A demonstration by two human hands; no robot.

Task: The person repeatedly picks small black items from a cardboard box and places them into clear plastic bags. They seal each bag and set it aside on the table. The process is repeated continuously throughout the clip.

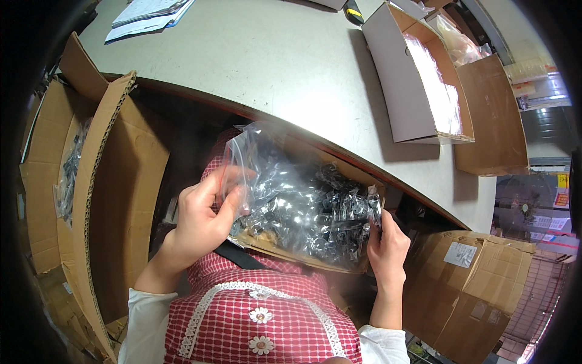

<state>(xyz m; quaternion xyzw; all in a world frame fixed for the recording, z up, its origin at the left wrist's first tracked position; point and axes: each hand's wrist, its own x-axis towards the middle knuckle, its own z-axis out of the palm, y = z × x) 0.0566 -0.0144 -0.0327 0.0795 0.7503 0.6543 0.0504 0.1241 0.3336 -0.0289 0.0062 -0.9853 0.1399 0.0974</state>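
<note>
My left hand (211,207) pinches the edge of a clear zip-lock plastic bag (245,150) with a red line along its seal, over the left end of a shallow cardboard box (286,257). The box lies on my lap, partly below the table edge, and holds many small dark items in clear wrappers (341,204). The bag's clear film spreads over part of them, and whether it has contents cannot be told. At the box's right end, my right hand (386,241) holds a small clear packet (374,204) between thumb and fingers; its contents look dark.
A grey table (273,59) spans the front, bearing papers (145,18), a black-and-yellow tool (353,12) and a white box of clear bags (409,86). An open carton (127,191) stands left, with wrapped items in the carton beyond. A closed carton (473,282) stands right.
</note>
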